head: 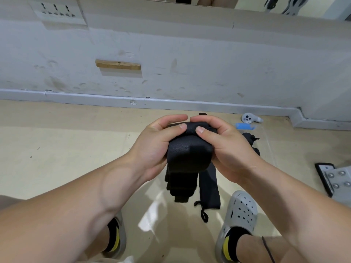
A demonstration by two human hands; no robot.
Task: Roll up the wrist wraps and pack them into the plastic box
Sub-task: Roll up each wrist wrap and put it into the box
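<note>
A black wrist wrap [190,150] is held in front of me above the floor, its upper end rolled into a thick bundle. My left hand [159,143] grips the roll from the left, thumb on top. My right hand [226,143] grips it from the right, thumb pressed on the roll. The wrap's loose tail [180,185] hangs below the roll. A second black strap [209,188] with a thumb loop lies on the floor beneath. A clear plastic box [266,141] lies on the floor to the right, holding a dark rolled wrap [249,138]; my right hand hides part of it.
A white controller [249,118] and a blue object [245,126] lie near the wall skirting at the right. A metal hinged plate [336,179] sits at the far right. My feet in grey clogs [239,217] stand on the beige floor below the hands.
</note>
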